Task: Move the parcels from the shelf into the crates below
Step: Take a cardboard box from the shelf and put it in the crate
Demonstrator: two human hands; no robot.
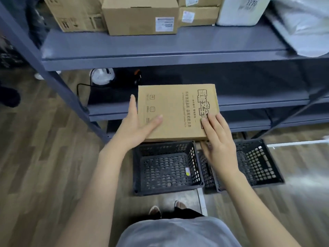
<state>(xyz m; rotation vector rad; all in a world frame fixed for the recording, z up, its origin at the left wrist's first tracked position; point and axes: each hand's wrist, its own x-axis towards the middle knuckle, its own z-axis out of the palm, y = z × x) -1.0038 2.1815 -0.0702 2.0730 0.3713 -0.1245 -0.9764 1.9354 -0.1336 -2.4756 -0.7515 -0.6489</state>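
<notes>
I hold a flat brown cardboard parcel (176, 111) with printed writing in the air, in front of the lower shelves and just above the crates. My left hand (138, 125) grips its left edge, thumb on top and fingers along the side. My right hand (219, 141) holds its near right corner, fingers on top and thumb beneath. Two black perforated plastic crates stand side by side on the floor: the left crate (167, 168) directly under the parcel, the right crate (256, 163) partly hidden by my right arm. More parcels sit on the grey upper shelf (160, 49).
On the upper shelf stand several cardboard boxes (140, 16), a white package (240, 11) and grey plastic mailers (302, 27). A slanted shelf post (35, 56) runs down the left. A white device with a cable (103, 76) lies under the shelf. My feet (167, 209) stand on wood flooring.
</notes>
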